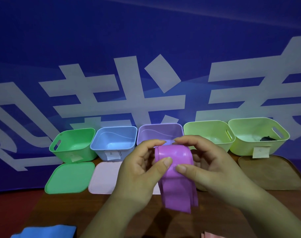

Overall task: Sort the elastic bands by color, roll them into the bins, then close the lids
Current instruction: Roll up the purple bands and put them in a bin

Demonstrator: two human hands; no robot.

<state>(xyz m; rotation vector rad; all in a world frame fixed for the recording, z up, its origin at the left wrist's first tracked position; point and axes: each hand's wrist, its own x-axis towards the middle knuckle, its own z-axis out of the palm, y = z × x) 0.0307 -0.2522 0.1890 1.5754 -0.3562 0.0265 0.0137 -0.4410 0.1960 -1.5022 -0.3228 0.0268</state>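
While we hold the purple elastic band [177,182] over the table [52,212], just before the purple bin [160,132], the fingers of our left hand [139,169] and right hand [208,164] curl round its rolled top, thumbs pinching the front, tail hanging down. Beside it the green bin [72,145], blue bin [112,140] and two yellow-green bins [208,131] [257,133] stand open. The green lid [69,177], pink lid [103,177] and brown lid [269,174] lie before them, blue band [46,231] near left.

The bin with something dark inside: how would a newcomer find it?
Five open bins stand in a row before the blue banner. Take the far-right bin, one of two yellow-green ones. Unlike its twin, it holds a dark object.
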